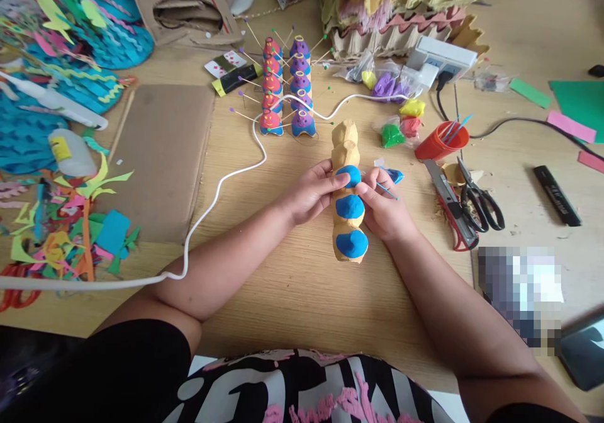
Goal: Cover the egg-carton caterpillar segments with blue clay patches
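Between my hands is a yellow egg-carton strip (348, 141) with several bumps in a row. Three of its nearer bumps carry blue clay (350, 208) on top. My left hand (315, 191) grips the strip from the left, its thumb lying on the uppermost blue patch. My right hand (384, 206) is closed at the right side, its thumb and finger touching the strip near that same patch. A thin blue stick (387, 191) pokes out from the right hand's fingers. Just behind that hand lies a small packet of blue clay (394, 175).
Two painted carton caterpillars, one red (270, 121) and one purple (302, 122), stand beyond my hands. A white cable (221, 184) crosses my left forearm. On the right are an orange cup (436, 143), a box cutter (450, 203) and black scissors (479, 199); paper scraps (61, 240) cover the left.
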